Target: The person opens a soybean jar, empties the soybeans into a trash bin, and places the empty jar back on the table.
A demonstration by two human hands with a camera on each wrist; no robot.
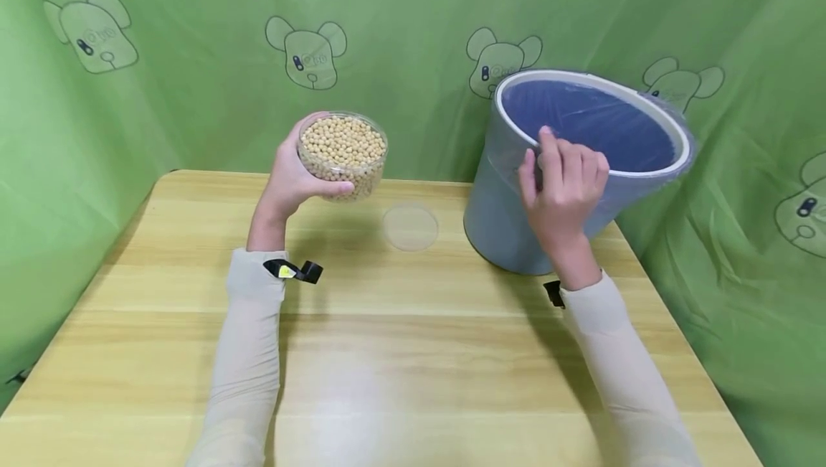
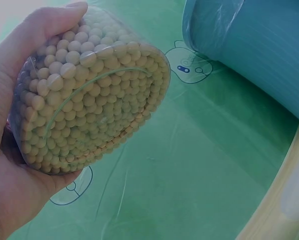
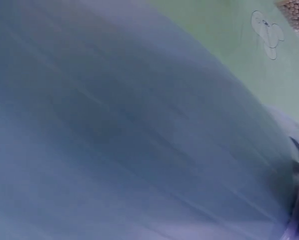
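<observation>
My left hand (image 1: 297, 166) holds a clear round plastic jar (image 1: 364, 184) full of small pale yellow beans, likely soybeans, above the table's far side. Its thumb and fingers wrap the jar's side, and the jar's base (image 2: 102, 112) faces the left wrist camera. My right hand (image 1: 564, 184) grips the near rim of a grey-blue trash bin (image 1: 510, 209) with curled fingers. A clear liner bag (image 1: 581, 112) lines the bin and folds over its white rim. The bin's wall (image 3: 129, 125) fills most of the right wrist view, so that hand is nearly hidden there.
A transparent round disc (image 1: 410, 227), perhaps a lid, lies on the wooden table (image 1: 387, 359) between the jar and the bin. Behind and beside the table hangs a green curtain (image 1: 400, 36) printed with bear heads.
</observation>
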